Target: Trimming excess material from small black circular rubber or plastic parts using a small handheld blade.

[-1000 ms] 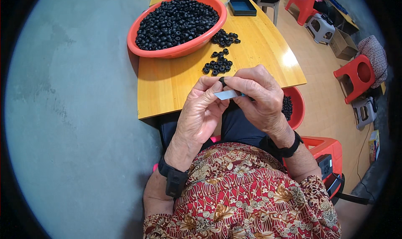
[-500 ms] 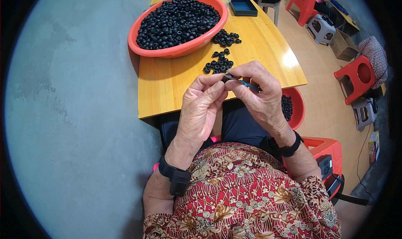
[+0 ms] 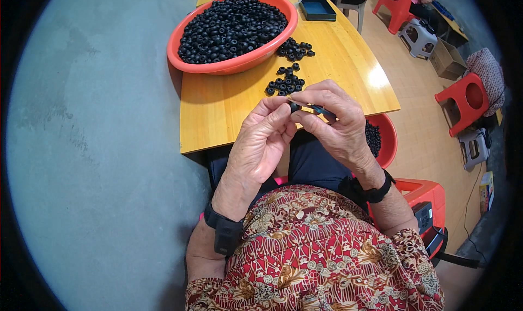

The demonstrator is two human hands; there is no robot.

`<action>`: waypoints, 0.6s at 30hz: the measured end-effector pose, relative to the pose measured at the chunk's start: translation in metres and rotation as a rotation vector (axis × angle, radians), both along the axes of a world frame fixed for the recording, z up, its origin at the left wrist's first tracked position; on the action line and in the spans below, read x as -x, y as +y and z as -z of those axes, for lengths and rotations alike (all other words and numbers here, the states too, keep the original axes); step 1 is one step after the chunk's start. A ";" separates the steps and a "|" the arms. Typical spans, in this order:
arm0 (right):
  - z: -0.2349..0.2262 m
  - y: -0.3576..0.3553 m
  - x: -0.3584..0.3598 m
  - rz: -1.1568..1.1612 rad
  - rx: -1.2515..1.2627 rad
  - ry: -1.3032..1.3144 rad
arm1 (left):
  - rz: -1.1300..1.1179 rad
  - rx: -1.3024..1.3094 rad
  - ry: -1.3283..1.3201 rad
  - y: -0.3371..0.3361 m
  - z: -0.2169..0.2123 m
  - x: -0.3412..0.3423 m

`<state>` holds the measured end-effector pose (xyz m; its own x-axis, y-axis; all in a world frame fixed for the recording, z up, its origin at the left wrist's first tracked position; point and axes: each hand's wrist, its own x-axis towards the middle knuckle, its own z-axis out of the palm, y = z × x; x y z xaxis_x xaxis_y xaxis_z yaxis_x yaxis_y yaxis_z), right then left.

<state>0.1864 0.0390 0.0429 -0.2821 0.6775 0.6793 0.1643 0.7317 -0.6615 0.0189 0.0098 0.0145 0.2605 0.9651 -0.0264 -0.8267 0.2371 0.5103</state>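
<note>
Pinching a black piece (image 3: 295,107), left hand (image 3: 264,134) half curled, right hand (image 3: 340,126) gripping slim tool (image 3: 323,113)

The blade (image 3: 303,104) has turned nearly edge-on.

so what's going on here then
A person is working on a small black piece, pinched in the left hand. The right hand holds a slim blue tool up close to it; whether it touches is hard to tell. On the wooden table are a heaped red basin and some loose black pieces. A second basin, lower down on the right, holds more.
</note>
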 end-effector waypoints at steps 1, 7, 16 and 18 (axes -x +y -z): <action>0.000 0.000 0.000 0.011 0.000 -0.002 | -0.002 -0.001 0.000 0.000 0.000 0.000; -0.002 0.001 -0.003 0.030 -0.031 -0.055 | 0.002 0.039 0.007 -0.002 -0.008 -0.004; 0.005 0.002 -0.005 0.111 -0.260 -0.158 | 0.009 0.080 0.020 -0.003 -0.005 -0.002; 0.007 0.001 -0.005 0.127 -0.339 -0.179 | -0.009 0.075 -0.032 -0.004 -0.006 -0.004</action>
<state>0.1911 0.0396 0.0360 -0.3447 0.4604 0.8180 0.3586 0.8700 -0.3385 0.0230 0.0060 0.0209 0.2534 0.9631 -0.0903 -0.8447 0.2658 0.4646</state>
